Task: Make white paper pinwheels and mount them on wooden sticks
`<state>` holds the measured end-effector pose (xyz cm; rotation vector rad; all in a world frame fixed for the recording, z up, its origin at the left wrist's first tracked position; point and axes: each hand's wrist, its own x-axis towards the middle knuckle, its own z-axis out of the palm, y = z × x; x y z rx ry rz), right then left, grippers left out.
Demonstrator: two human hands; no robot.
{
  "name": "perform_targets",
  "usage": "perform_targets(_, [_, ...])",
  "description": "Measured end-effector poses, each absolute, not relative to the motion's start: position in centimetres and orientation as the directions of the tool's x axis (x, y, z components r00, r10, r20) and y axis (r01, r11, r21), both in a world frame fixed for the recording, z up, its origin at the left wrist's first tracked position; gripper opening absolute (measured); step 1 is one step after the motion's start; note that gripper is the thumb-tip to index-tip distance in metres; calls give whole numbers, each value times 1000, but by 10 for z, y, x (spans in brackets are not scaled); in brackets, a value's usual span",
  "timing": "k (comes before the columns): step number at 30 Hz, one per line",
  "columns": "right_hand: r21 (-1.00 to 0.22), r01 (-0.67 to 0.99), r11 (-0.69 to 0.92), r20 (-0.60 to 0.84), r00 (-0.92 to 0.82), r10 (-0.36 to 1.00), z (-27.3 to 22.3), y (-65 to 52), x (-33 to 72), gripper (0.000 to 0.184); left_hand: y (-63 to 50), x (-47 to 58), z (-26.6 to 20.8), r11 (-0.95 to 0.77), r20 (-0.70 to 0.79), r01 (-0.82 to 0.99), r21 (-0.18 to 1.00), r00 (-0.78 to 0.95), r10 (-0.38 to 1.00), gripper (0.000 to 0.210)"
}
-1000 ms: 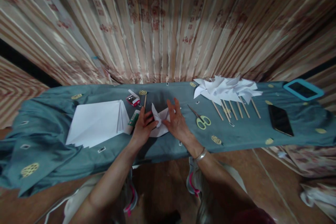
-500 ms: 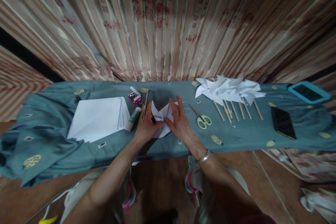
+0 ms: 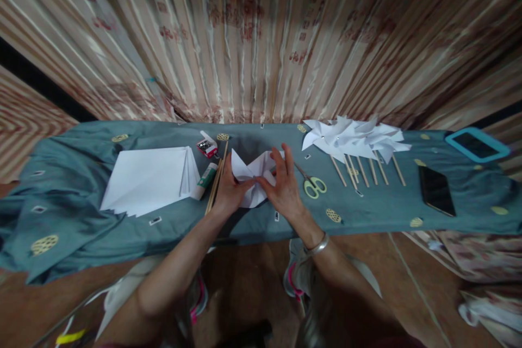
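Between my hands is a white paper pinwheel point(image 3: 253, 196), its corners folded in toward the middle. My left hand point(image 3: 230, 190) grips its left side, with the thumb pressed near the centre. From the right, my right hand point(image 3: 281, 185) holds the paper, thumb at the centre and fingers raised behind a folded corner. Just left of my left hand lie thin wooden sticks point(image 3: 213, 190) and a green and white glue stick point(image 3: 205, 180). Scissors point(image 3: 313, 185) with pale green handles rest to the right of my right hand.
A stack of white paper point(image 3: 142, 179) lies on the left. Behind the glue stick is a small open red box point(image 3: 207, 145) of shiny pins. Several pinwheels point(image 3: 354, 138) on sticks overlap at the back right. Farther right are a black phone point(image 3: 436, 190) and a blue-framed device point(image 3: 477, 144).
The paper's right corner has opened out, and my right fingers have lifted slightly and spread to the right. My left hand keeps its hold. The whole view has shifted a little.
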<state>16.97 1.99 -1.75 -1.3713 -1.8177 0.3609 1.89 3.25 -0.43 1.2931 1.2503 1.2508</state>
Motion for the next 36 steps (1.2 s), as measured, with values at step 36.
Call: perform_targets(36, [-999,16,-43,-41,122,992,-18,25,174,68,44,6,-23,-118,120,36,992,-60,991,99])
